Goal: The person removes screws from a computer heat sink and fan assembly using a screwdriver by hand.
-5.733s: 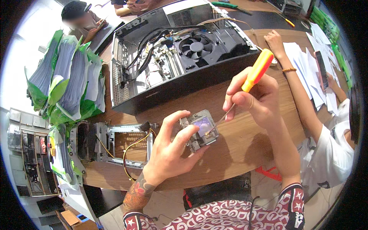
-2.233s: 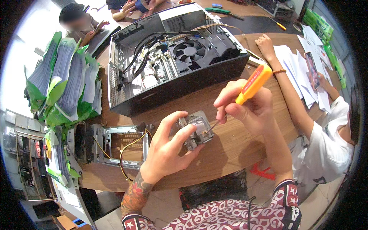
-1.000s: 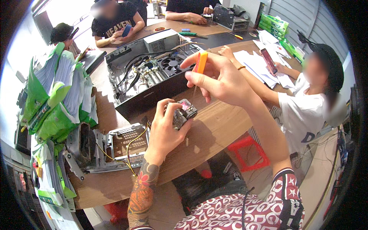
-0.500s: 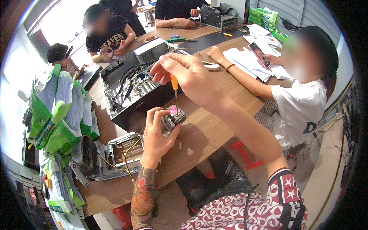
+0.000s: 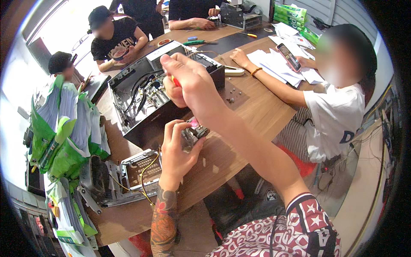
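Observation:
My left hand (image 5: 179,156) grips a small grey block-shaped computer part (image 5: 195,133) with a pink patch on top, just above the table. Fingers and thumb press on its two sides. Above it, my right hand (image 5: 190,85) is closed round a screwdriver (image 5: 176,81). Only a bit of the red and yellow handle shows; the hand and wrist hide the shaft, so I cannot tell whether the tip touches the part. Beyond both hands lies an open black computer case (image 5: 150,124), cables and boards inside. Several small screws (image 5: 231,100) are scattered right of the case.
A perforated metal frame (image 5: 141,173) with yellow wires lies left of my left hand. Green bags of papers (image 5: 70,137) crowd the left edge. To the right, a person (image 5: 338,103) holds a phone over white sheets (image 5: 267,64). Other people are across the table (image 5: 257,111).
My right hand has lifted slightly and shifted left, its grip turned. The screwdriver's shaft, seen before against the grey part, is now hidden. My left hand has barely moved.

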### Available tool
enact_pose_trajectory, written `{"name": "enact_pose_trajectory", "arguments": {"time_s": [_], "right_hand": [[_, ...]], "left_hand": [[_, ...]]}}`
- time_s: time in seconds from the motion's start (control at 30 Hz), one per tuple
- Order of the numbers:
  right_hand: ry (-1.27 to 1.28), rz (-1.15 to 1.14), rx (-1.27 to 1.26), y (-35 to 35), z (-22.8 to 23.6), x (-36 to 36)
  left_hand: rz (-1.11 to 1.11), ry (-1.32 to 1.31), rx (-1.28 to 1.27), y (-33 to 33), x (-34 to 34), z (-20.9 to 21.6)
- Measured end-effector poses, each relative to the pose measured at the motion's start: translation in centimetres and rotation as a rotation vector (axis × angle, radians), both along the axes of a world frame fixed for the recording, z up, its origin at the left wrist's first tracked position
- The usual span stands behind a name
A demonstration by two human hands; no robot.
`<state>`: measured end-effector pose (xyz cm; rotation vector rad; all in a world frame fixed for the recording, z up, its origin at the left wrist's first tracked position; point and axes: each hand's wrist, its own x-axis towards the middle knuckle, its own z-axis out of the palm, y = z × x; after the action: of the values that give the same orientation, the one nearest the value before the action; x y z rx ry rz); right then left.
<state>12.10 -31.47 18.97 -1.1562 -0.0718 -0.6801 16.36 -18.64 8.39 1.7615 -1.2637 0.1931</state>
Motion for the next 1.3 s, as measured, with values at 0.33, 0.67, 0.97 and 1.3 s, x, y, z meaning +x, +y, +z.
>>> {"name": "enact_pose_trajectory", "arguments": {"time_s": [0.33, 0.67, 0.97, 1.3], "right_hand": [[-0.168, -0.419, -0.053, 1.0, -2.0, 2.1], [-0.342, -0.181, -0.133, 1.1, -2.9, 3.3], [-0.273, 0.114, -0.1, -3.0, -3.2, 2.8], [-0.307, 0.502, 0.067, -4.8, -4.4, 4.5]], "left_hand": [[-0.007, -0.057, 0.03, 0.0, 0.0, -0.5], [0.062, -0.033, 0.104, 0.6, -0.8, 0.1], [0.168, -0.014, 0.167, -1.4, -1.1, 0.3], [0.167, 0.076, -0.009, 0.2, -0.2, -1.0]]}}
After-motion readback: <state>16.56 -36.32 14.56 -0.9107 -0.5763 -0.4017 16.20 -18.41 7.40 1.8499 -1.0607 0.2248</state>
